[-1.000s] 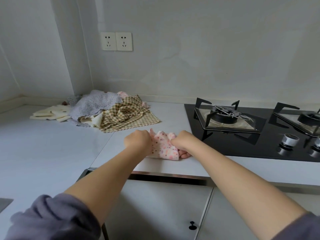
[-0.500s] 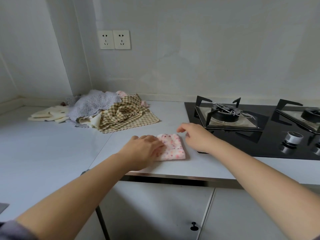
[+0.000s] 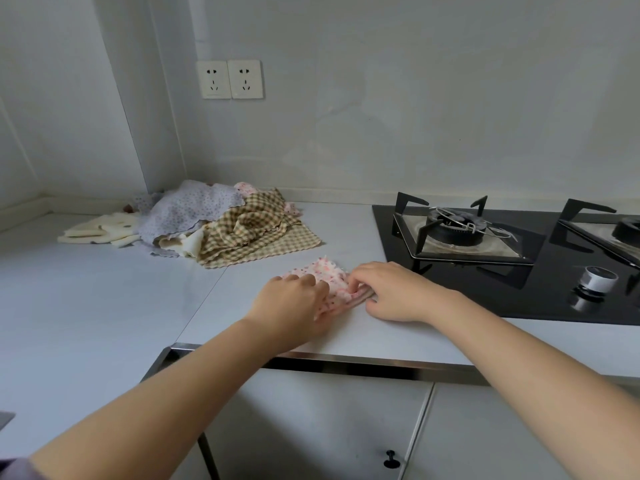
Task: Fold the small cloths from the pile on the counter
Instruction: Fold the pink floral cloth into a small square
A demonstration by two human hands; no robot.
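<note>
A small pink floral cloth, white with scattered pink and dark specks and a ragged fuzzy edge, lies folded into layers on the white counter near its front edge, just left of the gas hob. The left hand lies on its left part, fingers nearly straight, pressing it down. The right hand pinches the layered right edge with curled fingertips. One pile sits well behind, by the wall corner: one lilac dotted cloth on top, one brown gingham cloth spread to its right, a few cream cloths at its left, and a scrap of pink print at the back. Two burners, one plainly seen knob, two wall sockets
</note>
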